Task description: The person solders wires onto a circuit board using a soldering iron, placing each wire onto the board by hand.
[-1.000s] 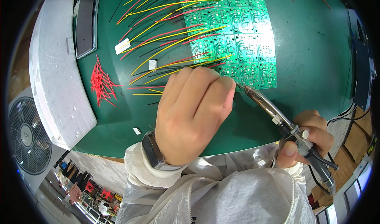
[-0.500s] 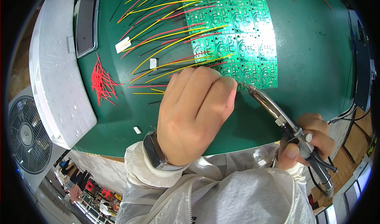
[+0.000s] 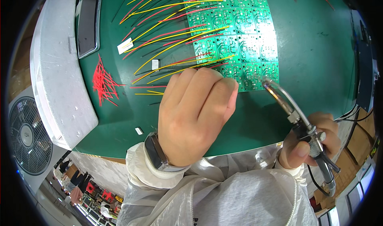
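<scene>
My left hand [image 3: 195, 114] is closed over the lower left corner of a green circuit board panel [image 3: 251, 46]. Its fingertips are turned away, so what they pinch is hidden. Red, yellow and black wires [image 3: 167, 36] run leftward from the panel, and some pass under this hand. My right hand [image 3: 309, 144] grips a soldering iron [image 3: 293, 116] with a thin metal tube along it. The iron's tip points up and left, close to the panel's lower right edge and apart from my left hand.
A heap of short red wires [image 3: 104, 82] lies on the green mat [image 3: 315, 58] at left. Beyond it stand a white foam block [image 3: 60, 66] and a dark-screened device [image 3: 87, 22]. Small white pieces [image 3: 155, 64] lie nearby. A fan [image 3: 27, 134] is at far left.
My right hand has drawn the soldering iron right, so its tip has left the spot beside my left fingers. My left hand has stayed almost still.
</scene>
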Demonstrator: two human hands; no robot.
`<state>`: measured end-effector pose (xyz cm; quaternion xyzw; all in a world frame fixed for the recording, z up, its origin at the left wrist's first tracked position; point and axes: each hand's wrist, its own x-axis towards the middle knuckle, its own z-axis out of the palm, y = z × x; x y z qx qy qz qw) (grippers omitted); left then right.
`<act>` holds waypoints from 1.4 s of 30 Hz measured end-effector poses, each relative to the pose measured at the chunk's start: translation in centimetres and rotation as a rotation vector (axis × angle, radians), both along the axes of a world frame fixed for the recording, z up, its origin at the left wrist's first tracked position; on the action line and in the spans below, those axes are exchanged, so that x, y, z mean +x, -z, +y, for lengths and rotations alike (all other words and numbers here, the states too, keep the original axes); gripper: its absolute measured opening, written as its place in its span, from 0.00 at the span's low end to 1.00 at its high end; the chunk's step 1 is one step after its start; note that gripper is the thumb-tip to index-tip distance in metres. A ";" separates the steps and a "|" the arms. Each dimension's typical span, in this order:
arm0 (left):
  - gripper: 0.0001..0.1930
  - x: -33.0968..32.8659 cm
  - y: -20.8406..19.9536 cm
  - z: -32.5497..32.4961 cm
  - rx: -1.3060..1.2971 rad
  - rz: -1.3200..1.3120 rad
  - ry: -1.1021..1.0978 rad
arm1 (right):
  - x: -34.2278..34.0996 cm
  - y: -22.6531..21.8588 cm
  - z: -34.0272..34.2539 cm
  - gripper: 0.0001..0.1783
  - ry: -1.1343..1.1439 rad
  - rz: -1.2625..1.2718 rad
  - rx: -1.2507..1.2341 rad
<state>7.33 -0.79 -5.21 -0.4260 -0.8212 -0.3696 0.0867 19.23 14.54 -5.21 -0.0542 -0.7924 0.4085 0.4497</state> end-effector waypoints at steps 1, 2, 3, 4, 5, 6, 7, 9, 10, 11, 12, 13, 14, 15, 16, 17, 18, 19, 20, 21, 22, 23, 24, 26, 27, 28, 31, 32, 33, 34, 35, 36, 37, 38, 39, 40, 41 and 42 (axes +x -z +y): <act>0.13 0.0 -0.1 0.0 -0.018 0.005 -0.003 | 0.0 0.1 0.1 0.24 0.068 0.013 0.001; 0.13 0.0 -0.3 0.0 -0.016 0.010 -0.002 | -0.3 0.2 0.2 0.24 0.068 0.018 0.003; 0.13 0.0 -0.5 0.0 -0.057 0.002 -0.013 | -0.8 0.3 0.1 0.24 0.133 0.050 -0.012; 0.12 0.0 -0.7 0.0 -0.099 -0.005 -0.026 | -1.0 0.3 0.1 0.24 0.197 0.084 -0.028; 0.12 0.0 -0.9 0.0 -0.096 0.001 -0.026 | -1.0 0.2 0.3 0.22 0.173 0.076 -0.020; 0.12 0.0 -1.1 -0.1 -0.117 -0.016 -0.036 | -1.0 0.2 0.4 0.22 0.172 0.083 -0.018; 0.11 0.0 -1.2 -0.1 -0.136 -0.033 -0.045 | -0.9 0.2 0.6 0.22 0.173 0.074 -0.005; 0.11 0.0 -1.1 -0.1 -0.136 -0.043 -0.055 | -1.0 0.2 0.6 0.23 0.176 0.080 0.004; 0.10 0.0 -1.0 0.0 -0.138 -0.060 -0.064 | -1.1 0.2 0.7 0.23 0.177 0.089 0.010; 0.10 0.0 -1.1 0.1 -0.131 -0.051 -0.063 | -1.1 0.2 0.8 0.22 0.179 0.093 0.001; 0.10 0.0 -1.3 0.3 -0.131 -0.057 -0.060 | -1.2 0.1 0.9 0.22 0.181 0.099 -0.008; 0.09 0.0 -1.3 0.3 -0.134 -0.060 -0.061 | -1.2 0.2 0.9 0.22 0.180 0.113 -0.006; 0.09 0.0 -1.3 0.2 -0.130 -0.045 -0.062 | -1.2 0.2 0.9 0.22 0.181 0.097 -0.026; 0.09 0.1 -1.4 0.0 -0.128 -0.056 -0.078 | -1.2 0.1 0.9 0.22 0.183 0.083 -0.045; 0.09 0.1 -1.4 0.0 -0.120 -0.066 -0.089 | -1.0 0.0 1.2 0.22 0.187 0.099 -0.036; 0.09 0.2 -1.5 -0.1 -0.128 -0.087 -0.087 | -0.7 -0.1 1.6 0.21 0.221 0.050 -0.056; 0.09 0.1 -1.6 -0.1 -0.117 -0.072 -0.081 | -0.5 -0.2 2.0 0.21 0.254 0.001 -0.078; 0.08 0.1 -1.8 -0.1 -0.114 -0.093 -0.088 | -0.2 -0.7 2.3 0.19 0.263 -0.045 -0.091; 0.08 0.2 -2.0 -0.2 -0.111 -0.115 -0.094 | -0.2 -0.8 2.9 0.19 0.269 -0.032 -0.086; 0.08 0.3 -2.4 -0.2 -0.118 -0.146 -0.100 | -0.2 -0.6 3.7 0.18 0.300 -0.014 -0.065; 0.08 0.1 -2.8 -0.3 -0.109 -0.133 -0.095 | -0.3 -0.5 4.4 0.17 0.330 0.005 -0.042; 0.08 -0.2 -3.4 -0.3 -0.113 -0.129 -0.094 | -0.4 -0.6 5.1 0.15 0.324 0.023 -0.031; 0.08 -0.5 -4.0 -0.3 -0.118 -0.125 -0.093 | -0.4 -0.5 5.5 0.15 0.330 0.036 -0.026; 0.07 -2.1 -5.0 0.3 -0.111 -0.058 -0.059 | -0.3 0.0 6.1 0.16 0.328 0.039 -0.004; 0.07 -3.3 -5.1 1.2 -0.148 0.068 -0.036 | -0.4 0.2 6.3 0.16 0.346 0.057 0.040; 0.06 -4.7 -5.0 2.4 -0.183 0.192 -0.010 | -0.3 0.3 6.4 0.16 0.361 0.060 0.048; 0.05 -9.4 -3.9 5.8 -0.090 0.248 0.011 | -0.2 -0.3 6.0 0.17 0.344 0.055 0.075; 0.05 -10.7 -3.7 6.5 -0.187 0.240 0.013 | -0.3 -0.4 5.9 0.17 0.347 0.066 0.071; 0.06 -11.5 -3.7 6.8 -0.284 0.232 0.014 | -0.3 -0.6 5.8 0.17 0.323 0.063 0.059; 0.06 -11.7 -3.8 7.0 -0.282 0.239 0.025 | -0.2 -0.5 5.9 0.17 0.307 0.053 0.052; 0.07 -11.8 -4.0 7.0 -0.326 0.195 0.026 | -0.1 -0.3 5.9 0.17 0.298 0.050 0.049; 0.08 -11.7 -4.2 7.1 -0.372 0.153 0.025 | 0.0 -0.3 6.0 0.17 0.308 0.055 0.046; 0.09 -11.3 -4.1 7.2 -0.407 0.111 0.003 | 0.1 -0.3 6.2 0.17 0.270 0.053 0.048; 0.09 -11.0 -4.1 7.5 -0.406 0.114 0.018 | 0.2 -0.3 6.3 0.17 0.232 0.051 0.050; 0.09 -10.6 -4.2 7.8 -0.464 0.101 0.023 | 0.2 -0.5 6.3 0.16 0.228 0.040 0.036; 0.09 -10.5 -4.4 7.9 -0.525 0.089 0.017 | 0.2 -0.5 6.3 0.16 0.233 0.043 0.031; 0.07 -10.5 -4.5 8.2 -0.548 0.109 0.023 | 0.3 -0.5 6.2 0.16 0.195 0.044 0.029; 0.07 -10.8 -4.4 9.1 -0.550 0.112 0.030 | 0.4 -0.4 6.3 0.16 0.158 0.044 0.028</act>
